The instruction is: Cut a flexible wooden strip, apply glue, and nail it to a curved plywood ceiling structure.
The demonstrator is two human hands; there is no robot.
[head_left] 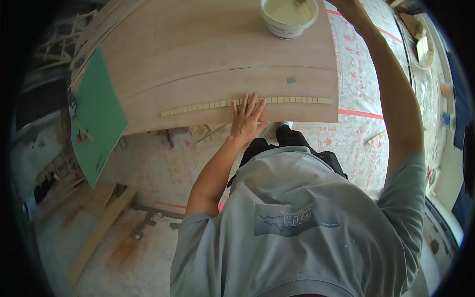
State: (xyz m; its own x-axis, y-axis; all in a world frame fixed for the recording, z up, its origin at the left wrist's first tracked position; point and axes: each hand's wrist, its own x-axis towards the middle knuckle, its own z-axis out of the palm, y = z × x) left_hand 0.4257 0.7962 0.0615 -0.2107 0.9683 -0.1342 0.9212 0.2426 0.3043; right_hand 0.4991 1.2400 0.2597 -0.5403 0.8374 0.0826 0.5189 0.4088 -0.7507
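"Head view, just above the centre of the frame: how does the left hand (245, 120) sit, from where you're standing?"

"Back upward, fingers spread and laid across the segmented strip (282, 100), that row of small pale squares. The strip runs across the wooden board (198, 44), close to its lower edge, in the upper middle of the frame."

"And the right hand (348, 7)?"

"Up at the top edge, right of centre, partly cut off. I can't tell whether it's holding anything."

"What's near it?"

"The white tub (287, 32), top of the frame, cream-coloured stuff inside. Below that, a small grey square (291, 79) lies on the board. Over in the left of the frame, a green panel (99, 119)."
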